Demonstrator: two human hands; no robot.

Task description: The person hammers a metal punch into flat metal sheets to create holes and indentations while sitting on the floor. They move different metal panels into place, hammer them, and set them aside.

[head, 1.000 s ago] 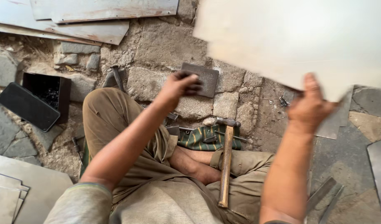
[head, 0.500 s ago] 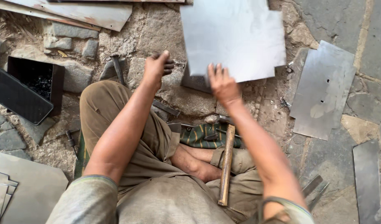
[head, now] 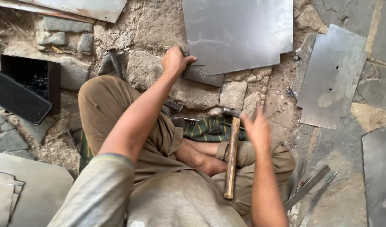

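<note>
A large grey metal sheet (head: pixel 239 31) lies flat on the stone floor ahead of me, resting over a dark metal block (head: pixel 203 75). My left hand (head: pixel 175 61) grips the sheet's near-left corner. My right hand (head: pixel 255 128), blurred and with fingers apart, hovers next to a hammer with a wooden handle (head: pixel 231 157) that leans across my crossed legs. Nothing is in the right hand.
Another cut metal sheet (head: pixel 334 75) lies on the right, with flat metal strips (head: pixel 306 189) lower right. A black open box (head: pixel 24 86) sits at the left. More sheets lie at the lower left (head: pixel 22 191) and top left (head: pixel 75 8). A green striped cloth (head: pixel 212 128) lies by my feet.
The large sheet was held up in both hands and has come down flat on the floor. My right hand let go of it and moved back beside the hammer.
</note>
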